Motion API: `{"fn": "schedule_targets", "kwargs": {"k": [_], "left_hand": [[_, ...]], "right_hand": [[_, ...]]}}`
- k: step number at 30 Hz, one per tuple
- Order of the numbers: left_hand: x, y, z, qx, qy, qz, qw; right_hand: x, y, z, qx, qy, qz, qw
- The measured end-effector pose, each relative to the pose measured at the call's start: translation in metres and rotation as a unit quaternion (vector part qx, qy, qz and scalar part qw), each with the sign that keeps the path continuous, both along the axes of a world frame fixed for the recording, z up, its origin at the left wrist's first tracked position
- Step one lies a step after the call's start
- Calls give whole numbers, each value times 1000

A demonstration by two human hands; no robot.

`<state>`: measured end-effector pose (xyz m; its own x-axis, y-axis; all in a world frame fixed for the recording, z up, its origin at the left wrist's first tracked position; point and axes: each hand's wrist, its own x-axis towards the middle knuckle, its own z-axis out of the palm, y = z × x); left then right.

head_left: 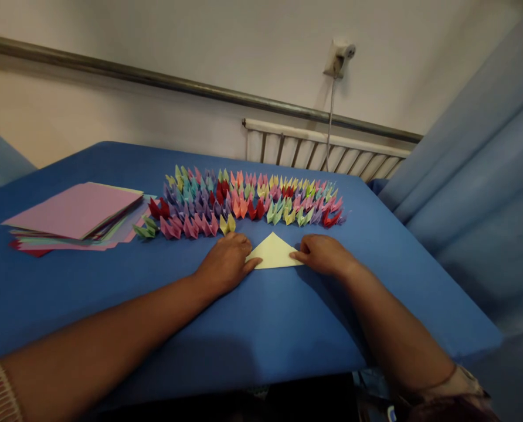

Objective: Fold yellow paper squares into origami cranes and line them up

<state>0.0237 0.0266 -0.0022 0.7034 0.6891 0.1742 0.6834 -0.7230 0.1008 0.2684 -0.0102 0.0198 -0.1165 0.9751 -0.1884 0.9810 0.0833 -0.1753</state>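
Note:
A pale yellow sheet of origami paper [274, 253], folded into a triangle, lies on the blue table with its point facing away from me. My left hand [228, 258] grips its left corner, the thumb on top and the fingers curled. At the right corner, my right hand [323, 253] holds the paper between thumb and curled fingers. Just beyond the triangle stand rows of small folded paper cranes [252, 196] in many colours. One yellow crane [227, 224] sits right behind my left hand.
To the left lies a stack of coloured paper sheets [79, 211], pink on top. The blue table [191, 363] ends at a front edge near me. Behind it are a radiator [296, 143], a wall rail [177, 85] and a plugged-in cord [330, 111]. Blue curtains [476, 164] hang at right.

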Motion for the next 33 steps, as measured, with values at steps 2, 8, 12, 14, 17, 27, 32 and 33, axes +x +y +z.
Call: {"fn": "schedule_targets", "kwargs": {"k": [2, 8, 12, 14, 17, 27, 32, 33], "left_hand": [[1, -2, 0, 6, 3, 17, 1000], [0, -3, -3, -32, -48, 30, 998], [-1, -3, -6, -55, -64, 26, 996], [-1, -2, -6, -63, -69, 22, 995], [-2, -2, -6, -72, -74, 17, 995], [-3, -2, -6, -90, -97, 14, 991], [-4, -3, -6, -99, -106, 12, 989], [-4, -3, -6, -103, -111, 13, 988]], "right_hand": [[-8, -1, -5, 67, 17, -29, 997], [-26, -4, -12, 59, 22, -58, 996], [-27, -4, -9, 14, 19, -79, 997], [-27, -2, -7, 1, 24, -82, 996], [-26, 0, -7, -14, 48, -83, 995], [-21, 2, -22, 63, 169, -1, 984], [-22, 3, -33, 42, 270, -38, 961], [-22, 5, -35, 32, 308, -46, 950]]}}
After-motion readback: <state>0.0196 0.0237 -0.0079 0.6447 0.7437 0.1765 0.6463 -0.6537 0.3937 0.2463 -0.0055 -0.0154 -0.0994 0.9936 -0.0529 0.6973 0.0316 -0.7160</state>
